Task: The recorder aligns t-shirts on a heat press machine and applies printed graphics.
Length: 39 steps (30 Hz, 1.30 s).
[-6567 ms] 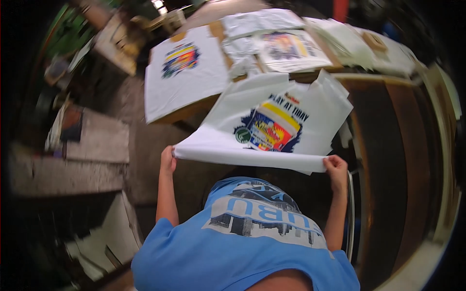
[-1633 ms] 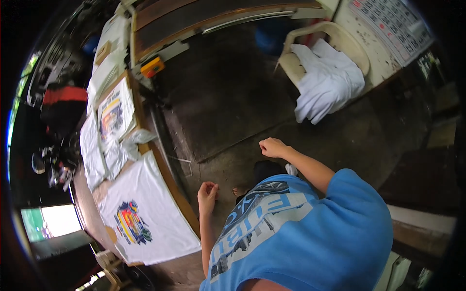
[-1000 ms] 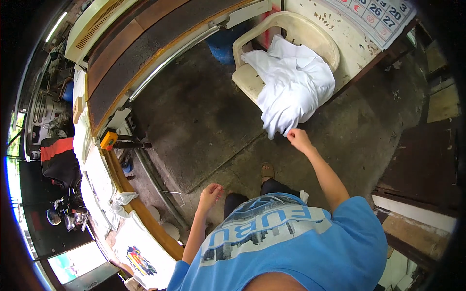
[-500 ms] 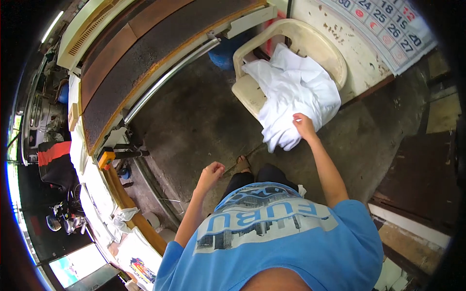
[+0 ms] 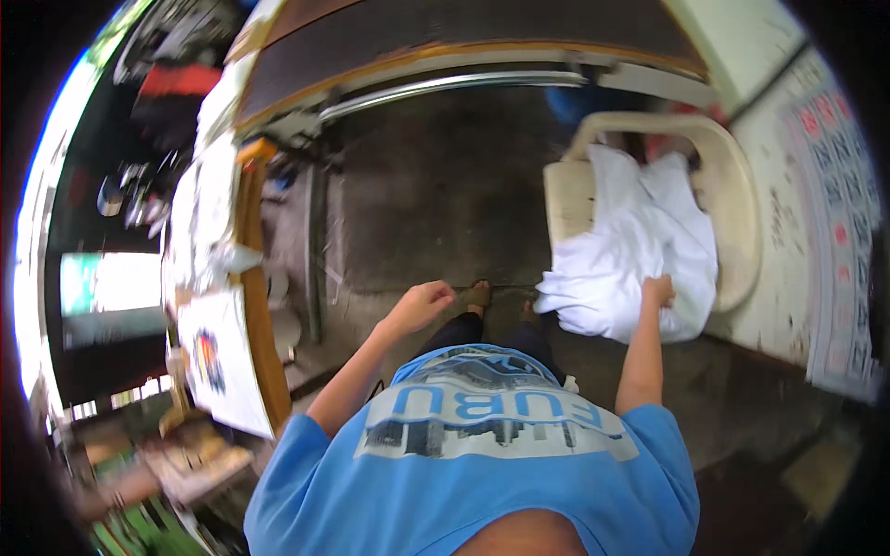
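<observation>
A heap of white cloth (image 5: 640, 236) lies over the seat of a cream plastic chair (image 5: 744, 213) to my right, its gathered folds hanging past the seat's near edge. My right hand (image 5: 658, 291) is closed on the near part of the cloth. Over the floor in front of my body, my left hand (image 5: 422, 306) is held up with nothing in it, its fingers loosely bent and slightly apart. Whether the heap is one piece or several, I cannot tell.
A dark-topped table (image 5: 482, 67) with a metal bar (image 5: 454, 85) along its edge spans the far side. At left, a printed white cloth (image 5: 215, 357) lies beside a wooden rail (image 5: 248, 213). A calendar (image 5: 834, 232) hangs on the right wall. My feet stand on dark floor.
My view has turned left, so the chair and cloth appear farther right. My right hand, earlier with thumb and fingers parted at the cloth's edge, is now closed on the cloth.
</observation>
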{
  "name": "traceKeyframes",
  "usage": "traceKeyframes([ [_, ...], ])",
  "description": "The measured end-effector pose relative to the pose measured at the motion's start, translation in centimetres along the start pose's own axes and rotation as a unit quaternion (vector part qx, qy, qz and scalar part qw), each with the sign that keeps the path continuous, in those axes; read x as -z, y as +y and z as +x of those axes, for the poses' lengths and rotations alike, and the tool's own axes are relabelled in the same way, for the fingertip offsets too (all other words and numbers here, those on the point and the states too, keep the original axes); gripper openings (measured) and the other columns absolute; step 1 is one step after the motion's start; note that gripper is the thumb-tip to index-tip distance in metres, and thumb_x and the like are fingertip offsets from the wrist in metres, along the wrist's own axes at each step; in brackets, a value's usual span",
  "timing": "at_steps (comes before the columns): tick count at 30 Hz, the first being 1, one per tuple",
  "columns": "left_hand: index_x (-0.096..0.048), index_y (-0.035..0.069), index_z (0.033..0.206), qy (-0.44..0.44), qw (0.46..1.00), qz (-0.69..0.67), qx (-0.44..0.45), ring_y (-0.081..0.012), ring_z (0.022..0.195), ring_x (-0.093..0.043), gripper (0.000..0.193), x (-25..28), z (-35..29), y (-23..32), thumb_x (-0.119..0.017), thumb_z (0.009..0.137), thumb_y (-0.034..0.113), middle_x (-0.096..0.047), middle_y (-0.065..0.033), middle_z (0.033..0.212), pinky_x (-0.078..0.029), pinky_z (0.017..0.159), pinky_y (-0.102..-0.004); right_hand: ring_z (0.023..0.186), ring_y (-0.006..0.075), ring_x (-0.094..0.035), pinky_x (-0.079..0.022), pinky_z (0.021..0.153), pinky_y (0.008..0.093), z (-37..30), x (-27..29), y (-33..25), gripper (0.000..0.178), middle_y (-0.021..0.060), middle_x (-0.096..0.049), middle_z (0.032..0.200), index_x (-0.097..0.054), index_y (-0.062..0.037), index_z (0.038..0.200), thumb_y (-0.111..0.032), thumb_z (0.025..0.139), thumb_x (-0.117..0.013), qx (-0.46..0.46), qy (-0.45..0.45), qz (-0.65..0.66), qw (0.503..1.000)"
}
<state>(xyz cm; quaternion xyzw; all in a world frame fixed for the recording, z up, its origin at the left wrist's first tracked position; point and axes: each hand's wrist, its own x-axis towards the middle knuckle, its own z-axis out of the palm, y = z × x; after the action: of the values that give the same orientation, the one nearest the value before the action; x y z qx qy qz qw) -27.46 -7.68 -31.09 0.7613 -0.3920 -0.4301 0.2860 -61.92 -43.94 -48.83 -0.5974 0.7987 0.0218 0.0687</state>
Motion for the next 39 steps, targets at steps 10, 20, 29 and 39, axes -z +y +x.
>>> traceKeyframes([
  [10, -0.057, 0.000, 0.089, 0.074, 0.995, 0.034, -0.050, -0.0296, 0.080, -0.059, 0.019, -4.2, 0.5, 2.2, -0.052, 0.081, 0.017, -0.061, -0.0144, 0.083, -0.046, 0.071, -0.0375, 0.078, 0.0225, -0.057, -0.044, 0.076, 0.0324, 0.0, 2.8, -2.9, 0.032, 0.0137, -0.061, 0.087, -0.056, 0.0086, 0.097, -0.007, 0.069, -0.055, 0.208, -0.130, 0.437, 0.865],
  [20, -0.044, 0.010, 0.122, 0.146, 0.989, 0.017, -0.021, -0.0301, 0.119, -0.037, 0.064, -6.5, 0.9, 0.9, -0.066, 0.069, 0.037, -0.040, -0.0147, 0.127, -0.033, 0.095, -0.0423, 0.077, 0.0096, -0.056, -0.043, 0.070, 0.0230, -24.6, 23.3, -11.6, 0.024, 0.0022, -0.060, 0.084, -0.059, 0.0000, 0.097, -0.005, 0.073, -0.059, 0.375, -0.748, 0.359, 0.412],
  [29, -0.057, 0.003, 0.110, 0.194, 0.895, -0.402, 0.013, -0.0118, 0.089, -0.055, 0.039, -3.9, -9.4, 2.5, -0.058, 0.080, 0.028, -0.060, -0.0040, 0.099, -0.044, 0.077, -0.0264, 0.094, 0.0205, -0.053, -0.044, 0.081, 0.0302, -19.4, 26.3, -17.0, 0.042, 0.0117, -0.054, 0.102, -0.050, 0.0001, 0.110, -0.011, 0.071, -0.054, 0.443, -0.597, 0.468, 0.478],
  [39, -0.061, -0.001, 0.097, 0.253, 0.824, -0.480, -0.161, -0.0098, 0.070, -0.060, 0.028, -2.9, -15.1, 9.8, -0.065, 0.079, 0.020, -0.064, -0.0051, 0.083, -0.050, 0.063, -0.0238, 0.095, 0.0192, -0.054, -0.044, 0.082, 0.0299, -15.3, 27.0, -25.5, 0.026, 0.0106, -0.055, 0.096, -0.049, -0.0001, 0.105, -0.016, 0.085, -0.054, 0.687, -0.325, 0.356, 0.544],
])
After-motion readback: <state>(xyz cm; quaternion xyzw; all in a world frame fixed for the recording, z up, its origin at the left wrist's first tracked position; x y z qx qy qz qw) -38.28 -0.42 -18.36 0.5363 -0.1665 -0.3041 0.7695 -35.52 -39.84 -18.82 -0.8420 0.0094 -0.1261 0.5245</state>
